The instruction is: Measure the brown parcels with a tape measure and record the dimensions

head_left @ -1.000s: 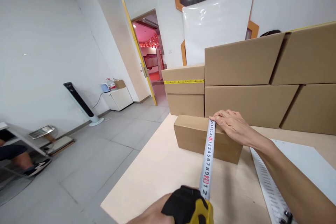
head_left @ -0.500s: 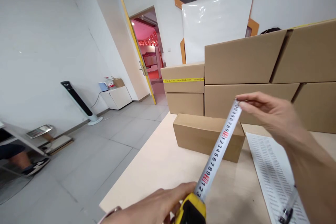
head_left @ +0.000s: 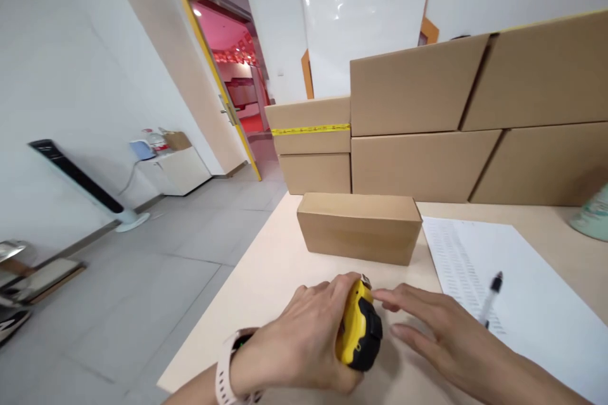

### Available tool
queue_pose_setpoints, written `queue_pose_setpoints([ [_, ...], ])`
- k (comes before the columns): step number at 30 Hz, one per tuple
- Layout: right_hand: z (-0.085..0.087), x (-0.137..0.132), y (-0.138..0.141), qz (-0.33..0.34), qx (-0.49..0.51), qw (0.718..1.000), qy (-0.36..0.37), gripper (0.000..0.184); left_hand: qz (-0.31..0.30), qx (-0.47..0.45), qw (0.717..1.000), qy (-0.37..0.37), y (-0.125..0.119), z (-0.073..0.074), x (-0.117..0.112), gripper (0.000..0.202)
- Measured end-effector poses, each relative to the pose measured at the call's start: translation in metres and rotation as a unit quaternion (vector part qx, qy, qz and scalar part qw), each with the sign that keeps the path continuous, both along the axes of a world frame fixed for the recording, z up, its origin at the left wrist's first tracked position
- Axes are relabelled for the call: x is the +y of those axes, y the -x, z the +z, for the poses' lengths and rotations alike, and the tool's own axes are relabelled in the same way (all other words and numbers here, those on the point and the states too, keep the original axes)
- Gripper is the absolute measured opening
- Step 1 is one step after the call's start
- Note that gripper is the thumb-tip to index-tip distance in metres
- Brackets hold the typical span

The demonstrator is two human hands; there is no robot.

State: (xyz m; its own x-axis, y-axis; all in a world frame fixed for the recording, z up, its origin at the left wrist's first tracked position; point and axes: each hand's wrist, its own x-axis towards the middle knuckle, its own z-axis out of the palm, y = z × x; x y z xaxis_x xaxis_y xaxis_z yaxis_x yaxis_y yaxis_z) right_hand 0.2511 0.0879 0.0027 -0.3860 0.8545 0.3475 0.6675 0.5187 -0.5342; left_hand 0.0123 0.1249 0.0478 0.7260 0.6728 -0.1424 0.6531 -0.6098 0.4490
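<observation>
My left hand (head_left: 308, 332) is wrapped round a yellow and black tape measure (head_left: 360, 326), above the near part of the table. The tape's blade is drawn in, with only its metal end hook showing at the top of the case. Close beside the case is my right hand (head_left: 434, 329), thumb and fingers apart and nothing held in it; a fingertip is at or almost at the case. Beyond both hands a small closed cardboard box (head_left: 358, 234) lies lengthwise on the table.
Larger cardboard boxes (head_left: 422, 164) are stacked along the table's far side, one with yellow tape. A printed sheet (head_left: 475, 247) lies at right with a pen (head_left: 491, 297) on it. A pale green object (head_left: 593, 218) stands at the right edge. The floor (head_left: 190, 266) drops away left.
The drawn-out blade has gone back into the case. My right hand has let go of its end and come down near the case. The view has swung right.
</observation>
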Motion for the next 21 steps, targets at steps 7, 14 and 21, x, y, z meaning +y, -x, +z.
queue_pose_setpoints([
  [7,-0.025,-0.018,-0.099,-0.372,-0.108,0.919,0.076,0.036,-0.013,0.065,0.996,-0.058,-0.009,-0.021,0.027,0.071],
  [14,-0.039,-0.006,-0.118,-0.381,-0.131,0.897,0.185,0.021,-0.008,0.154,0.984,-0.090,-0.022,-0.033,0.043,0.073],
  [21,-0.030,-0.012,-0.122,-0.313,-0.060,0.926,0.201,0.026,-0.008,0.196,0.967,-0.161,-0.030,-0.021,0.029,0.066],
])
